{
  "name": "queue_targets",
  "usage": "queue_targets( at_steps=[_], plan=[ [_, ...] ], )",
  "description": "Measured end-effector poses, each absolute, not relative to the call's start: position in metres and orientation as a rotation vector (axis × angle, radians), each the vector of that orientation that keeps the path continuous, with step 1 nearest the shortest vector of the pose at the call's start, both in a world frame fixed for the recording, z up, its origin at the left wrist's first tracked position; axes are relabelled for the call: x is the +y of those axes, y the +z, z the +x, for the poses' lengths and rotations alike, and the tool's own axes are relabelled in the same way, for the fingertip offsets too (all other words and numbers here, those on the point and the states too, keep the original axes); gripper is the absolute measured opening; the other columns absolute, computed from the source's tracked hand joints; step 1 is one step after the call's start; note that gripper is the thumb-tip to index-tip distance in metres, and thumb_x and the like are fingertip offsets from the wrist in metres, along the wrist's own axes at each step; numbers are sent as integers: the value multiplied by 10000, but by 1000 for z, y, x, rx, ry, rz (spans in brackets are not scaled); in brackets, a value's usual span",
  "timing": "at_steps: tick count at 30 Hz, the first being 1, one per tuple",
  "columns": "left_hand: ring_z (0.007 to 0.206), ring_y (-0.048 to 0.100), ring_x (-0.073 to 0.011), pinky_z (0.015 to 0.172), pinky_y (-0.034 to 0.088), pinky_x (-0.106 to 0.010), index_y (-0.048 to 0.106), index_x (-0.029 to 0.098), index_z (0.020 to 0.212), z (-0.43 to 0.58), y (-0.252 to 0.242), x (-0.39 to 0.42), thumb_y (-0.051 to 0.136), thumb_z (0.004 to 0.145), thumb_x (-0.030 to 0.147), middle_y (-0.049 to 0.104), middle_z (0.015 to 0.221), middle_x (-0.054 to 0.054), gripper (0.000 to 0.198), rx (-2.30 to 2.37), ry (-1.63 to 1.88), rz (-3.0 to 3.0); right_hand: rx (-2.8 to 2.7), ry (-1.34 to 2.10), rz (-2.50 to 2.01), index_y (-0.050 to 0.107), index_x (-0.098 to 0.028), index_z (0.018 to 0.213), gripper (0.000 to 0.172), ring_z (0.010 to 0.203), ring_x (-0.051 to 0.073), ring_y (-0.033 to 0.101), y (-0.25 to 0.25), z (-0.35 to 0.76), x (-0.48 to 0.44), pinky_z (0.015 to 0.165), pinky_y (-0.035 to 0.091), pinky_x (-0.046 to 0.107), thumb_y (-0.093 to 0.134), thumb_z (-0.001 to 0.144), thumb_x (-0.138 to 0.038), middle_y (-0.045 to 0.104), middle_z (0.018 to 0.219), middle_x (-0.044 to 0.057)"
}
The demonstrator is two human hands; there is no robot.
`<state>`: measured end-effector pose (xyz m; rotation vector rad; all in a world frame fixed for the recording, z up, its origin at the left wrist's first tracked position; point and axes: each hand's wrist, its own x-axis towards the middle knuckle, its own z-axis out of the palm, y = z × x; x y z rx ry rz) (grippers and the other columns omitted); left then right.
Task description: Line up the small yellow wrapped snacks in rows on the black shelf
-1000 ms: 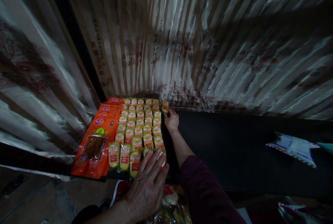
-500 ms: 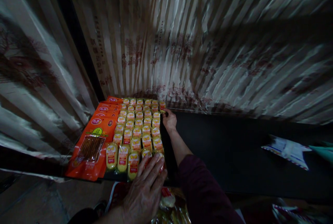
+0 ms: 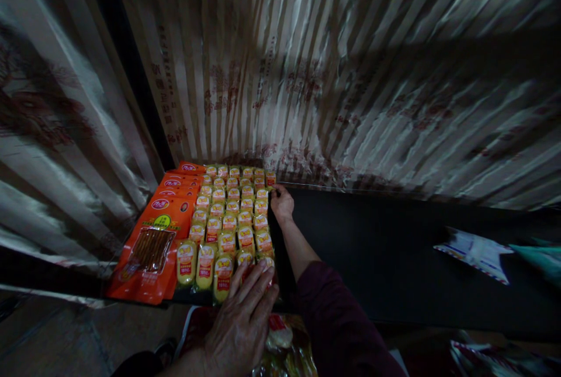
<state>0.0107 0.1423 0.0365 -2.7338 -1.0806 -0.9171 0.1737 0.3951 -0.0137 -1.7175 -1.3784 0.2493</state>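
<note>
Rows of small yellow wrapped snack packets [image 3: 228, 222] with red and white labels lie side by side on a black shelf [image 3: 372, 248]. My left hand [image 3: 245, 318] rests flat over the front right packets, fingers stretched out and partly covering them. At the back right end of the rows, my right hand [image 3: 281, 201] pinches the near edge of one snack packet [image 3: 270, 178] between thumb and fingers. Its fingertips are small and dim in the view. Orange snack bags [image 3: 151, 242] overlap in a column along the left side of the packets.
Behind the shelf hangs pleated, printed sheeting [image 3: 272, 73], with a dark post [image 3: 131, 61] at the left corner. A white and blue package [image 3: 475, 254] and a green one [image 3: 539, 260] lie at the right. Below the shelf edge, a container holds more wrapped snacks [image 3: 284, 348].
The whole view has shifted slightly, so things sit a little further left. Both hands keep nearly the same places over the packets.
</note>
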Motion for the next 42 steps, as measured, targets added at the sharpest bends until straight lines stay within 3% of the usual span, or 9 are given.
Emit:
queue_targets(
  at_steps=[9,14,19,25,31,35,42],
  plan=[
    [1404,264,-292,1054,396,-553,515,93,1244,13,41,136,437,817,79,483,1396,-159,435,-1043,-921,-2754,-1351,180,-1675,697,-173,947,277,1117,226,544,-7,179,371,996,399,385,482,773,-156,607,1203,118],
    [1410,246,-291,1066,402,-526,554,100,1181,26,37,123,441,823,96,514,1370,-147,375,-965,-1046,-2762,-1316,195,-1695,687,-168,959,281,1132,235,540,-5,190,347,994,404,402,474,776,-174,605,1195,134],
    [1423,213,-251,1038,461,-370,521,119,1234,38,22,99,468,866,164,468,1416,-135,375,-894,-1071,-2813,-1297,205,-1623,680,-181,931,258,1091,216,570,3,197,319,973,434,376,475,777,-210,641,1121,113],
    [1373,341,-226,1051,448,-341,573,127,1165,43,16,60,487,847,211,521,1365,-149,340,-918,-1020,-2990,-1282,257,-1562,674,-167,930,264,1022,207,602,25,199,269,952,453,375,464,796,-254,661,1072,119],
    [1329,415,-220,1054,440,-363,610,128,1138,34,14,25,461,803,96,492,1395,-137,368,-1399,-788,-3108,-1117,420,-1402,607,-165,1063,339,911,179,648,47,191,195,831,507,327,440,844,-361,671,1037,93],
    [1326,420,-210,1091,388,-429,630,188,1119,20,1,16,437,830,124,496,1400,-80,354,-1944,-701,-2958,-1049,488,-1333,603,-169,1025,333,839,170,665,46,175,133,751,520,298,457,854,-415,673,1020,96],
    [1355,373,-216,1088,374,-379,567,157,1222,0,-10,3,421,832,149,430,1451,-102,416,-2429,-453,-2788,-1284,694,-1541,657,-209,931,288,872,200,665,-2,166,41,818,515,326,467,848,-409,717,919,62]
  ],
)
